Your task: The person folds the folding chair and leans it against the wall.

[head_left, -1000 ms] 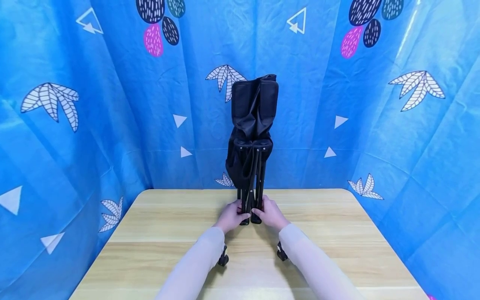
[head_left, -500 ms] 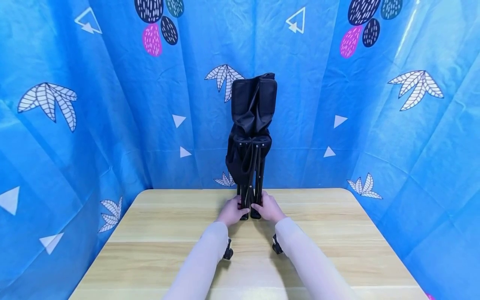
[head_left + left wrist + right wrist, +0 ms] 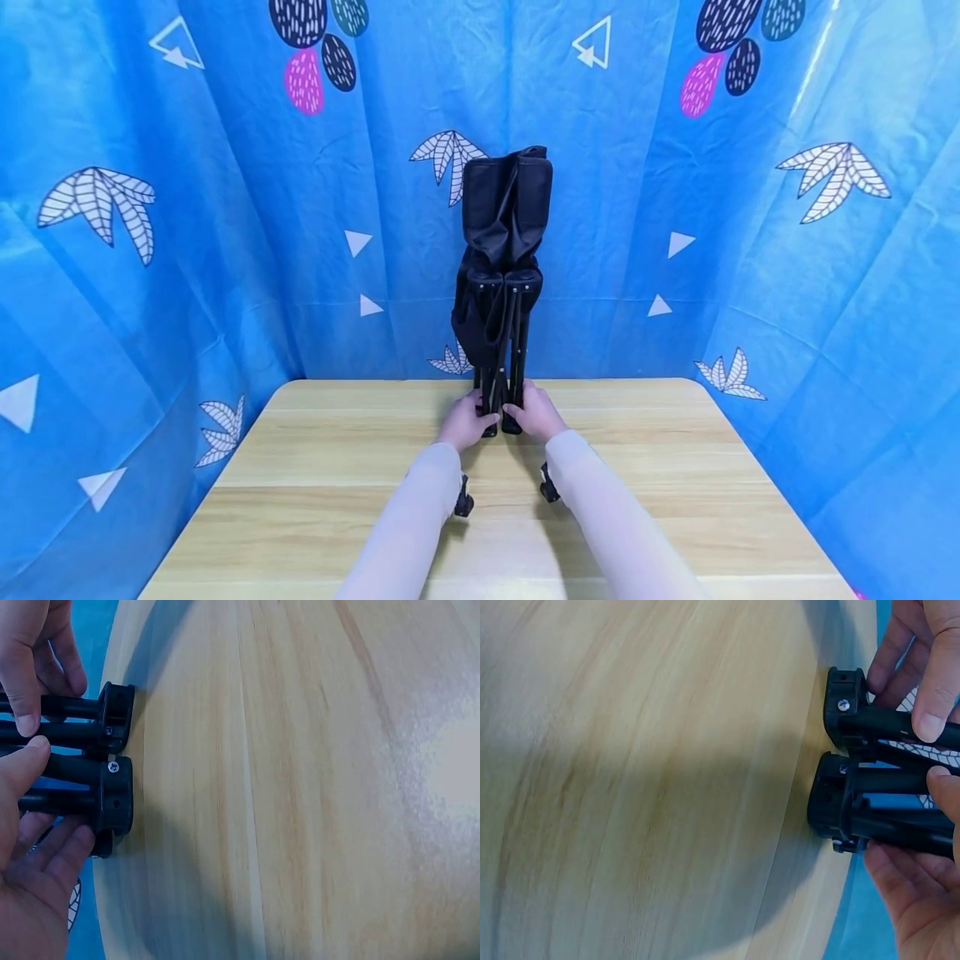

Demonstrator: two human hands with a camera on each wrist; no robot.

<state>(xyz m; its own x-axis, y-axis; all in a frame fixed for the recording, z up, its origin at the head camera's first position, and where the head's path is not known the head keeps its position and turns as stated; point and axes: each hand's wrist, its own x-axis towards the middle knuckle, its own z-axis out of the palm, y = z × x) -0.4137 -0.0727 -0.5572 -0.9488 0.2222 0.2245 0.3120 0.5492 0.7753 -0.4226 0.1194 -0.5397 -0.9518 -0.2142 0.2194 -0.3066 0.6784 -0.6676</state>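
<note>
A folded black camp chair point(image 3: 506, 221), fabric bundled at the top and thin tube legs below, stands upright at the far middle of the table in the head view. My left hand point(image 3: 461, 422) grips the legs on the left side low down, with the thumb across the front. On the right side my right hand point(image 3: 537, 412) pinches the other legs in the same way. The left wrist view shows black plastic feet point(image 3: 115, 796) with screws, close to the wood. Fingers of both hands wrap round the dark tubes point(image 3: 900, 720) in the right wrist view.
The light wooden table point(image 3: 315, 517) has rounded far corners. A blue patterned curtain point(image 3: 615, 192) hangs close behind it and along both sides. Black wrist cameras point(image 3: 464, 497) hang under the pale sleeves point(image 3: 408, 525).
Both hands and the chair have moved a little away from me, toward the far edge of the table. The forearms have come slightly closer together, and the grip looks the same.
</note>
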